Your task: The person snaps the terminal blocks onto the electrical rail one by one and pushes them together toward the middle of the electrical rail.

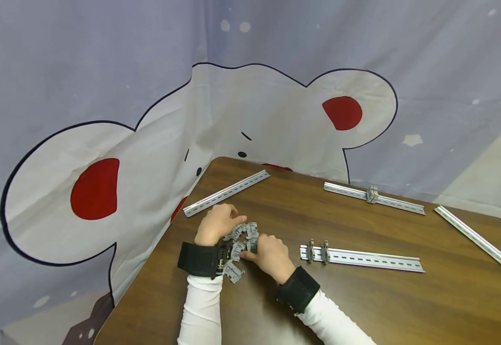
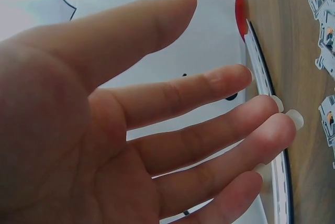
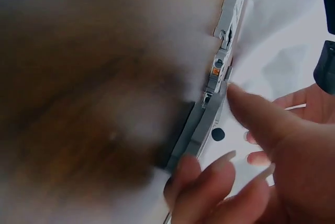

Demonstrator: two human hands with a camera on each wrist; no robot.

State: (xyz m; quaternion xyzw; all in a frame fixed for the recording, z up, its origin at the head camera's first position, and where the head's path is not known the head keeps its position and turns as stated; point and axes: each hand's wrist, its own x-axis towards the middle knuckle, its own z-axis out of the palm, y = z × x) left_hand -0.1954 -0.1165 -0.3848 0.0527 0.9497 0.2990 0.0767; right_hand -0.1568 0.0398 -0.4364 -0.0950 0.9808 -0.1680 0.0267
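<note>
Several grey DIN-rail terminal blocks [image 1: 233, 271] lie in a loose cluster on the table between the two hands. My left hand [image 1: 218, 223] is beside the cluster's far left side, holding nothing; in the left wrist view its fingers [image 2: 209, 135] are spread and nearly straight, apart from the blocks. At the cluster's right side, my right hand [image 1: 272, 256] pinches a grey terminal block [image 3: 196, 130] between thumb and fingers. The right wrist view shows that block edge-on, with the thumb [image 3: 251, 109] at its upper end and curled fingertips at its lower end.
A metal rail [image 1: 358, 259] with two upright blocks lies to the right. Farther back, another rail [image 1: 399, 203] carries blocks near its middle. Bare rails lie at the left [image 1: 226, 192] and far right [image 1: 483, 244]. A printed cloth [image 1: 267, 110] hangs behind the wooden table [image 1: 155, 297].
</note>
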